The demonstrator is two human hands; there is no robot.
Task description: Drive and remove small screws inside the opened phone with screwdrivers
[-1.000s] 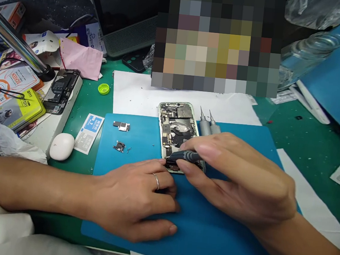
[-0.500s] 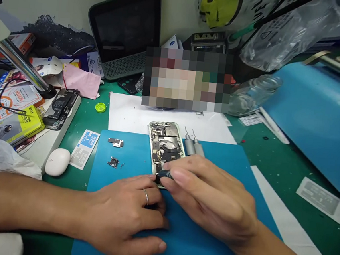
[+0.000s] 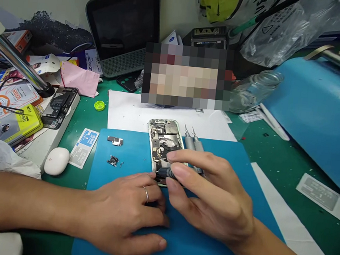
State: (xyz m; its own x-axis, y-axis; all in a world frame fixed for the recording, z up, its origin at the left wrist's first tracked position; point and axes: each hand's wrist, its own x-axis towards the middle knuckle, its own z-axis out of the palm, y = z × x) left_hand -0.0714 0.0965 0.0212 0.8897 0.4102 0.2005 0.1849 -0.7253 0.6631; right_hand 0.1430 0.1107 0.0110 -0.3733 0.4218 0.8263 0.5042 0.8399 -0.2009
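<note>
An opened smartphone (image 3: 165, 143) lies on the blue mat (image 3: 128, 147), its battery, boards and a round coil showing. My left hand (image 3: 131, 216), with a ring on one finger, rests palm down on the mat. Its fingers are loosely bent and the thumb is apart; the index fingertip reaches the phone's lower left edge. My right hand (image 3: 214, 196) pinches a dark ribbed screwdriver (image 3: 165, 172) over the phone's lower end; the tip is hard to see. Two grey screwdrivers (image 3: 193, 139) lie right of the phone. Small metal parts (image 3: 115, 140) and a small dark part (image 3: 113, 161) lie left of it.
At left are a white earbud case (image 3: 56, 161), a label card (image 3: 84, 148), another opened phone (image 3: 60, 108) on a box, and a green cap (image 3: 99, 105). A dark-screened device (image 3: 122, 26) stands behind. A glass jar (image 3: 256, 91) lies at back right, beside a blurred patch.
The right hand's fingers have shifted up and loosened around the screwdriver, showing more of its dark body. The left hand holds its place. The whole view has moved slightly.
</note>
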